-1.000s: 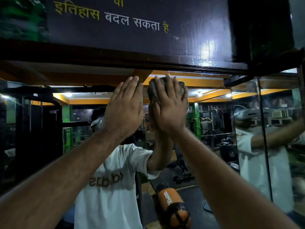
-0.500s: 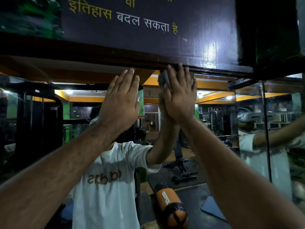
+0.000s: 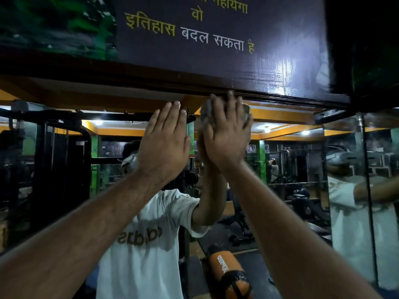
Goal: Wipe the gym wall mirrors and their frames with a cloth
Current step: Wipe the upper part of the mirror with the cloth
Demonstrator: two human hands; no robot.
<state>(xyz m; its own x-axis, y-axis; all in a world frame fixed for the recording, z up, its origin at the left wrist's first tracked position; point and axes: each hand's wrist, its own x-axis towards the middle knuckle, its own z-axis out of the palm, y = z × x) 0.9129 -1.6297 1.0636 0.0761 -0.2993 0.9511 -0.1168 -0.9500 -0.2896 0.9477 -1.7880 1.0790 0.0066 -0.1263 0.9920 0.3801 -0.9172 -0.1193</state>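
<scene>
Both hands are up high against the wall mirror (image 3: 280, 169), right near its top edge. Right hand (image 3: 224, 139) has a grey cloth (image 3: 245, 114) pressed flat to the glass, fingers (image 3: 232, 106) straight and spread a bit, with the tips reaching the dark frame (image 3: 151, 83) that runs along the top of the mirror. Cloth pokes out around the fingers on both sides, so it's sandwiched between palm and glass rather than bunched in a fist. Left hand (image 3: 165, 143) sits just beside it, fingers straight and close together, holding nothing, palm toward the glass; can't tell for sure if it's actually touching.

Above the frame there's a dark banner (image 3: 216, 39) with yellow and white Hindi lettering and a bright glare patch on its right part. Mirror reflection shows the person in a white t-shirt (image 3: 140, 244) with arms raised, black gym racks (image 3: 60, 158) on the left, an orange and black punching bag (image 3: 228, 275) lying on the floor, and orange ceiling beams with lights. Off to the right a vertical seam (image 3: 369, 201) splits off another mirror panel that shows the same white shirt again
</scene>
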